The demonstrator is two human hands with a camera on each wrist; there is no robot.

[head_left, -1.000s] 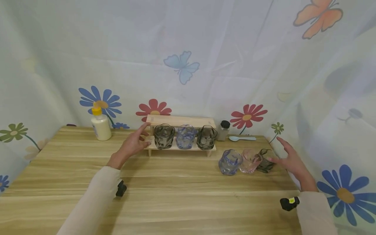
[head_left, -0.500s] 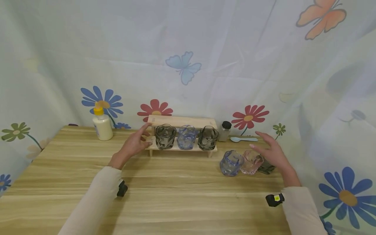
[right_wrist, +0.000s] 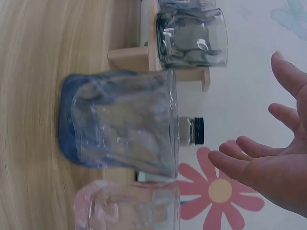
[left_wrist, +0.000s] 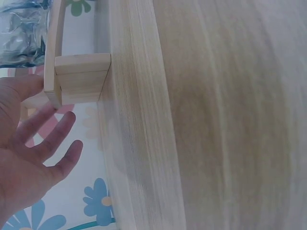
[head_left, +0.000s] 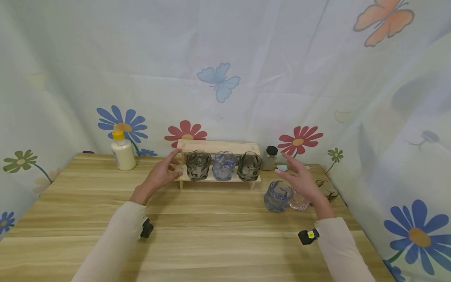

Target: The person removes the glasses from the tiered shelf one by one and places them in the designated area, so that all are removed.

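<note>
The left hand (head_left: 161, 175) holds the left end of a two-step wooden rack (head_left: 218, 146), thumb at the lower board; the left wrist view shows its other fingers spread behind. On the lower step stand a grey glass (head_left: 199, 166), a blue glass (head_left: 224, 166) and another grey glass (head_left: 249, 167). With fingers spread and nothing in it, the right hand (head_left: 301, 181) hovers over a row of glasses on the table: blue (head_left: 278, 196), pink (head_left: 299, 200), partly hidden by the hand, and grey (head_left: 327, 191). The right wrist view shows the blue glass (right_wrist: 120, 122) standing apart from the hand.
A black-capped jar (head_left: 269, 158) stands right of the rack, beside a pale blue spoon (head_left: 282, 167) partly covered by the right hand. At the back left of the wooden table (head_left: 211, 243) is a yellow-topped bottle (head_left: 123, 153). A flowered curtain hangs behind.
The right hand has moved left from the grey glass at the row's right end, across the pink one, toward the blue one. The left hand has stayed at the rack.
</note>
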